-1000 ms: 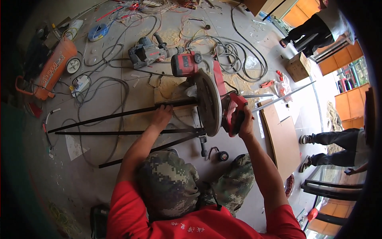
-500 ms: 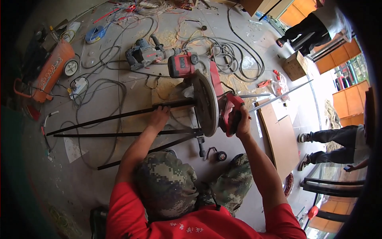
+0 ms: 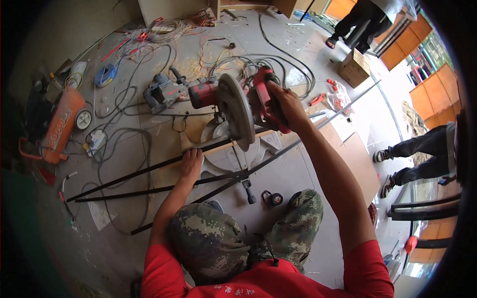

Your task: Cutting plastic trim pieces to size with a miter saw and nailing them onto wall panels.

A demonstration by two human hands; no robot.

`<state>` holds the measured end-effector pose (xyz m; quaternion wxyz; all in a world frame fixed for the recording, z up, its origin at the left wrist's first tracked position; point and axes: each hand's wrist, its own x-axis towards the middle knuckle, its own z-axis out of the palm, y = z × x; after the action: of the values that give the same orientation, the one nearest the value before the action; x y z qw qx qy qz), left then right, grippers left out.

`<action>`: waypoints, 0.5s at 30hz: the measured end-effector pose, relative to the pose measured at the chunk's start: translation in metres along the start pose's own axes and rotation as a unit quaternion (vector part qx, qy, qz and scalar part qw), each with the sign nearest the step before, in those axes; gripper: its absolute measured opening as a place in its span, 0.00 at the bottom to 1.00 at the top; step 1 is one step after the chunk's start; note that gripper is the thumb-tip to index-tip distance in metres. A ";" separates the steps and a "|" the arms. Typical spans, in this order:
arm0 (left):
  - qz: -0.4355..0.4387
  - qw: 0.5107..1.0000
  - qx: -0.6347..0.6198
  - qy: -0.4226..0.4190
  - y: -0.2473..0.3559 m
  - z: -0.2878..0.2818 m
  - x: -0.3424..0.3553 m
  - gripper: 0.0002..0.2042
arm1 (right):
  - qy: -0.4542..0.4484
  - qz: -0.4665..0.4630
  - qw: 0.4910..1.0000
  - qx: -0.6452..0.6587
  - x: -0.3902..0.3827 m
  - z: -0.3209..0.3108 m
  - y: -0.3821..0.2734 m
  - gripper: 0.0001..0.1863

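Note:
A red and grey miter saw (image 3: 236, 111) stands on the floor in front of me, its head lifted above its base (image 3: 223, 166). My right hand (image 3: 285, 104) is wrapped round the saw's red handle (image 3: 262, 99). Left of the blade, my left hand (image 3: 191, 163) grips a long dark metal bar (image 3: 134, 173) that lies across the saw base. Nearer to me are a second dark bar (image 3: 164, 190) and a third bar (image 3: 211, 194), which cross in front of the base. Its clamp knob (image 3: 250, 193) sticks out toward my knees.
A grey rotary hammer (image 3: 164, 93) and coiled cables (image 3: 293, 69) lie beyond the saw. An orange air compressor (image 3: 64, 124) stands at left. Boards (image 3: 355, 159) and a cardboard box (image 3: 355, 67) are at right, near two people. A tape roll (image 3: 273, 198) sits by my feet.
My right hand has swung the saw head up and away from me, uncovering the base. My left hand stays on the bar; the whole view has shifted somewhat.

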<state>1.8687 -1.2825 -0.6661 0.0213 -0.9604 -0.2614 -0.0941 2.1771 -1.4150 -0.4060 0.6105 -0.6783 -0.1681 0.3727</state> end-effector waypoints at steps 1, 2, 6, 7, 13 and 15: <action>0.010 1.000 0.000 0.002 -0.001 -0.001 0.002 0.14 | -0.008 -0.010 1.000 -0.018 0.005 -0.001 -0.004 0.25; 0.026 0.999 0.009 0.044 -0.003 -0.003 0.004 0.12 | -0.004 -0.007 1.000 -0.009 0.005 0.003 -0.010 0.25; 0.044 0.997 0.002 0.063 -0.004 -0.005 0.001 0.11 | -0.027 -0.015 0.998 0.060 0.012 -0.014 -0.009 0.29; 0.043 0.996 -0.004 0.074 -0.005 -0.006 0.001 0.11 | -0.011 -0.016 0.997 0.080 0.021 -0.028 -0.001 0.31; 0.056 0.994 -0.071 -0.056 -0.017 -0.007 -0.018 0.14 | 0.128 0.132 0.977 -0.108 0.057 -0.162 0.175 0.13; 0.083 0.990 -0.094 -0.066 -0.027 -0.017 -0.024 0.15 | 0.120 0.177 0.977 -0.025 0.067 -0.170 0.226 0.06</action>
<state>1.8315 -1.2729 -0.6547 -0.0783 -0.9807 -0.1713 -0.0525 2.2912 -1.5340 -0.6457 0.5333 -0.7521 0.0195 0.3868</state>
